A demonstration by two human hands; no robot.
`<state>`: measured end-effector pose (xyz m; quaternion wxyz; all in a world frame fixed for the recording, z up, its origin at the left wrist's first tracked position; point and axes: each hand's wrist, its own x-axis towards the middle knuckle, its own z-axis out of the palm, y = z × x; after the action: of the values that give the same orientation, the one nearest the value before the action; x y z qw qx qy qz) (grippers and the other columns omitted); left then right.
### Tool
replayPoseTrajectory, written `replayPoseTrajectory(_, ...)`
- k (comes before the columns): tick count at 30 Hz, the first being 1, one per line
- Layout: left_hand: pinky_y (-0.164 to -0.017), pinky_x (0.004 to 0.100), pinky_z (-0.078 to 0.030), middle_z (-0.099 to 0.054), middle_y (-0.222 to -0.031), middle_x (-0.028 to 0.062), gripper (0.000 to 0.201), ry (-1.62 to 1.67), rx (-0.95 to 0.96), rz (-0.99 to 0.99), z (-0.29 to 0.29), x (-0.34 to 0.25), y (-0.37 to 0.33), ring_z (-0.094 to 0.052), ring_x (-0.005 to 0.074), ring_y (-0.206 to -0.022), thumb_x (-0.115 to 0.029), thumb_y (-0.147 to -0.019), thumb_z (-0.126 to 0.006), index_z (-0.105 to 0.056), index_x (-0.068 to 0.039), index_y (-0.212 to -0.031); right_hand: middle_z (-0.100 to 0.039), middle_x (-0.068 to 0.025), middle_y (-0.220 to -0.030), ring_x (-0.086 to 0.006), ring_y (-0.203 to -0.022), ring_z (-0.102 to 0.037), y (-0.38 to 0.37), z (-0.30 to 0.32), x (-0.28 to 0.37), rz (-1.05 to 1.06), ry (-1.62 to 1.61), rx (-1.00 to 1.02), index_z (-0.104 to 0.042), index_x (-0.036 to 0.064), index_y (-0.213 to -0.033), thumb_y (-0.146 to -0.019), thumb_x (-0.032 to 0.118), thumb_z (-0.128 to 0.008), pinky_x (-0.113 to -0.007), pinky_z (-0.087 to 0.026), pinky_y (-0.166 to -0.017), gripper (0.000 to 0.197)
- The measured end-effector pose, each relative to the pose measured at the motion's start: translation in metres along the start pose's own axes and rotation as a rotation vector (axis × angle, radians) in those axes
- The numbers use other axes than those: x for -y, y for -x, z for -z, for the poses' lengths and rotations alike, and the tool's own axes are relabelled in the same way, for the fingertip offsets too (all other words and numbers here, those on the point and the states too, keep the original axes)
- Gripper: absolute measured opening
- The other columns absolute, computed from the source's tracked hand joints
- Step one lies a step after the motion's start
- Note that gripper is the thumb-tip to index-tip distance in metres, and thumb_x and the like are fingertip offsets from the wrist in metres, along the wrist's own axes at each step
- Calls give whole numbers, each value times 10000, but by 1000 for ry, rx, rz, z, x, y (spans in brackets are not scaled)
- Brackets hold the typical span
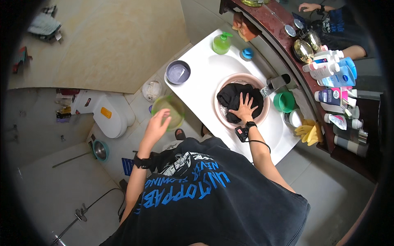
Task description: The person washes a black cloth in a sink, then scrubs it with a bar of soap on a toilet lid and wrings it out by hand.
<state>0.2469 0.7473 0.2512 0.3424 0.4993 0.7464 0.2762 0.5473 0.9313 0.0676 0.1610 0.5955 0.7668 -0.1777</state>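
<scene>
While the black cloth (229, 98) is being pressed down in the pink basin (266, 110), not much else is being handled, as far as can be made out. The basin is being held up by the sink, which is set into the white table (195, 88), right beside the tap (273, 85).

Hands are being kept well apart. The right hand (244, 110) is being spread flat over the cloth, fingers fanned out, so nothing is really being gripped there. The left hand (159, 121) is being held off the table with fingers half curled, right by the green bowl (175, 110); whether the bowl is being gripped can't be told, since it's pretty blurry.

Progress-wise, getting the cloth into the basin can be counted as done. The pressing seems to be the bit that's being worked on now, so probably somewhere in the middle. No cloth is being wrung or lifted out yet, so that part looks like it's being left undone. How wet everything is getting can't really be judged.

The purple bowl (178, 72) and green soap bottle (221, 44) aren't being touched, and neither are the yellow gloves (310, 132) by the table's edge.
</scene>
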Motion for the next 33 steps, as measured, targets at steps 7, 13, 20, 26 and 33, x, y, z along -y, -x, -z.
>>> replayPoseTrajectory(7, -831, 341, -447, -603, -1014, 146, 277, -44, 255, 16, -47, -27, -22, -578, 264, -962, -149, -869, -531, -512, -15, -1111, -328, -95, -1416, -334, -1258, -354, -24, -17, 8, -67, 46, 209, -181, 146, -1433, -719, 515, -627, -596, -220, -1026, 918)
replayPoseTrajectory(13, -780, 355, -459, -607, -971, 150, 261, -39, 240, 59, -54, -24, -16, -587, 294, -903, -149, -845, -550, -526, -14, -1068, -358, -88, -1403, -299, -1260, -356, -30, -26, 11, -91, 15, 228, -234, 145, -1418, -804, 417, -522, -590, -193, -1034, 731)
replayPoseTrajectory(20, -806, 386, -450, -594, -1007, 167, 276, -79, 273, -39, -72, -34, -35, -571, 324, -943, -166, -845, -543, -529, -11, -1073, -388, -94, -1383, -307, -1224, -406, -36, -28, 11, -111, -42, 169, -273, 140, -1402, -819, 368, -500, -576, -234, -1021, 666)
replayPoseTrajectory(26, -940, 388, -384, -495, -1214, 179, 428, -381, 329, -373, -110, -66, -77, -471, 321, -1129, -140, -817, -553, -454, -16, -1214, -382, -141, -1377, -365, -1200, -417, -19, 12, -7, 88, -285, 192, -330, 158, -1367, -725, 434, -658, -507, -338, -993, 771)
replayPoseTrajectory(33, -1030, 602, -166, -184, -1454, 162, 935, -657, 400, -441, -208, -72, -127, -133, 386, -1342, -328, -643, -739, -239, -72, -1391, -452, -173, -1265, -361, -1189, -389, 16, 42, -28, 195, -341, -393, -463, 85, -1259, -661, 177, -704, -465, -285, -1024, 651)
